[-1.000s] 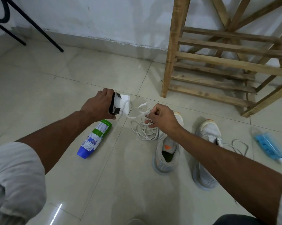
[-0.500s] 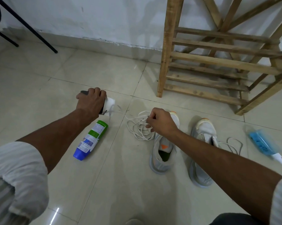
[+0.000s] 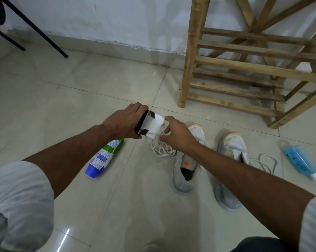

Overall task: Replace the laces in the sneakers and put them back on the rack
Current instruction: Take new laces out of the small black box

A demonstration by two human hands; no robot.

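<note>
On glossy floor tiles (image 3: 66, 110), two grey mesh sneakers (image 3: 185, 176) lie side by side near a toppled spray can (image 3: 104, 158). Between them coil white laces (image 3: 161, 149), their top pinched by the right hand (image 3: 178, 134). The left hand (image 3: 123, 122) grips a black-and-white card sleeve (image 3: 150, 123), its contents blurred. Beyond stands a slatted wooden rack (image 3: 244, 66), partly cropped.

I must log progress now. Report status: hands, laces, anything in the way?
Left hand grips lace package. Right hand pinches white lace at package. Both gray sneakers on floor, off wooden rack. Spray bottle lies beside, not blocking.
</note>
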